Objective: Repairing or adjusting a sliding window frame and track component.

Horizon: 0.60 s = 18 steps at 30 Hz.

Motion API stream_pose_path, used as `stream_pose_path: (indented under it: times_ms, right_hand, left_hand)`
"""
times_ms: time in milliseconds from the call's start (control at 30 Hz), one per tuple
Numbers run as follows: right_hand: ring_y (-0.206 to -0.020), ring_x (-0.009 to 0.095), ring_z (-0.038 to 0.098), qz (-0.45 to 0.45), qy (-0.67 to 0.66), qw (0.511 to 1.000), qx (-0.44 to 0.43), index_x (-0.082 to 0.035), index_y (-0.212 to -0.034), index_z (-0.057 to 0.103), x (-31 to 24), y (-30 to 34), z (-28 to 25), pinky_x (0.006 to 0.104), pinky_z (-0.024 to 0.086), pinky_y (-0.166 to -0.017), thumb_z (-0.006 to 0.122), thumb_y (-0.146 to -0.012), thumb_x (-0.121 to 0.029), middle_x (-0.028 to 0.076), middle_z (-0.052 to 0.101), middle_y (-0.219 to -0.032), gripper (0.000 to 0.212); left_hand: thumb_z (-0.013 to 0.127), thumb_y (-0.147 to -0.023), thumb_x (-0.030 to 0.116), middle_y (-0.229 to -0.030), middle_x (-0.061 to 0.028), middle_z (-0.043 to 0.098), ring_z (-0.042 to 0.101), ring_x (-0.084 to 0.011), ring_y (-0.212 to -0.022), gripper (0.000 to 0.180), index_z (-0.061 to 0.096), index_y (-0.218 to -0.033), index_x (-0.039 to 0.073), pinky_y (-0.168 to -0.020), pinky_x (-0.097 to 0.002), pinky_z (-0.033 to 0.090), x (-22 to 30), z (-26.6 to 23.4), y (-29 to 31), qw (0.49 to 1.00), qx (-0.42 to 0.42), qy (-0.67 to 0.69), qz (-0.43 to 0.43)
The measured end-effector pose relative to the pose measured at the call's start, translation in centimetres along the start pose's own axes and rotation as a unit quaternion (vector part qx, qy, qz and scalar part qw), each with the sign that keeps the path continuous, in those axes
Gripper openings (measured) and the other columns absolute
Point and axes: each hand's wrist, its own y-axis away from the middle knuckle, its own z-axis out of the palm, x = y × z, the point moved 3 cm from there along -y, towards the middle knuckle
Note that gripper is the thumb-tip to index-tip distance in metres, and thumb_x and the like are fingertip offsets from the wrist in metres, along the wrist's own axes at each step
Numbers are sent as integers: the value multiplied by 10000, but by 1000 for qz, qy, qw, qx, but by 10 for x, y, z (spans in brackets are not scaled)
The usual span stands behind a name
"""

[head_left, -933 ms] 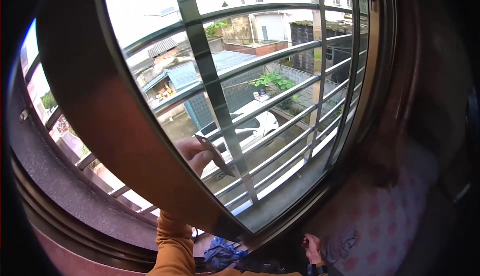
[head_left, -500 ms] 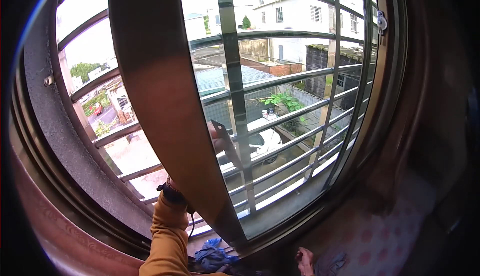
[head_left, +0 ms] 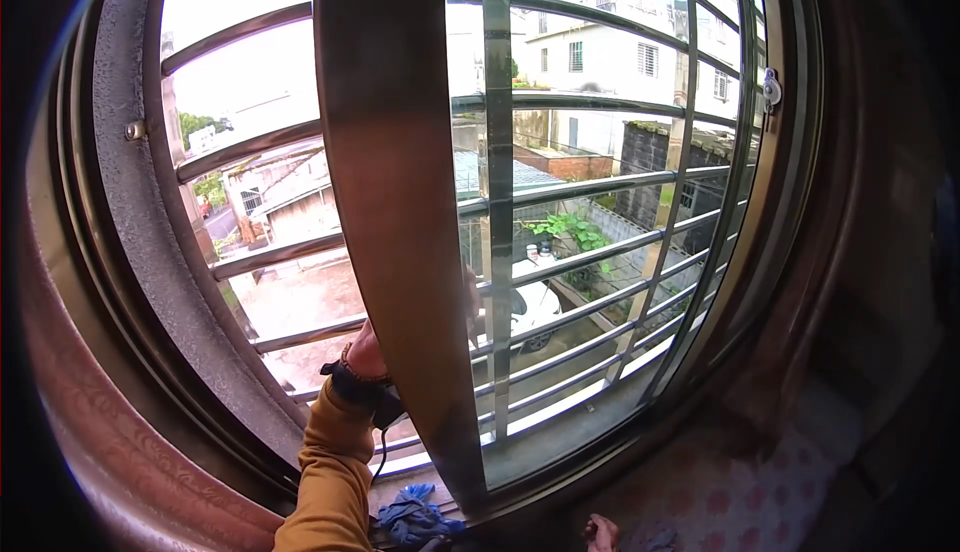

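Observation:
My left hand (head_left: 366, 354) reaches outside around the brown upright of the sliding window sash (head_left: 400, 202). A dark band and a beaded bracelet circle the wrist. Most of the fingers are behind the upright. Through the glass beside it, a blurred patch of fingers and a thin flat metal plate (head_left: 473, 317) shows against the outer face of the pane. A black cord (head_left: 382, 450) hangs below the wrist. My right hand (head_left: 600, 532) is low at the bottom edge with its fingers curled; what they hold, if anything, cannot be made out.
A crumpled blue-grey cloth (head_left: 415, 517) lies on the sill below my left forearm. Metal security bars (head_left: 590, 187) run across outside. A latch (head_left: 771, 92) sits on the right frame. Pink patterned curtain (head_left: 130, 442) hangs at left; a white car (head_left: 535, 307) stands below outside.
The view has shifted left, so the window sits further right. The plate, plain through the glass before, is now blurred and mostly behind the upright. More of my left hand shows. My right hand appears lower.

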Motion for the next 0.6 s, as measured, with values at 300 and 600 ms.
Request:
stream_pose_path:
  times_ms: [300, 600]
  right_hand:
    - [-697, 157, 490, -188, 94, 978, 3, 7, -931, 563, 18, -1, -5, 307, 435, -621, 519, -909, -60, 45, 503, -771, 83]
    - [-579, 83, 428, 114, -69, 990, 41, -114, -703, 528, 10, -5, 7, 252, 336, -509, 468, -957, -268, -15, 453, -624, 303]
  left_hand:
    - [489, -960, 349, -763, -160, 578, 624, -259, -700, 403, 554, -1026, -43, -530, -330, 526, 84, 146, -34, 947, -240, -37, 210]
    - [483, -960, 367, -807, -167, 582, 623, -279, -741, 419, 552, -1037, -39, -591, -354, 530, 84, 144, -37, 937, -301, 18, 175]
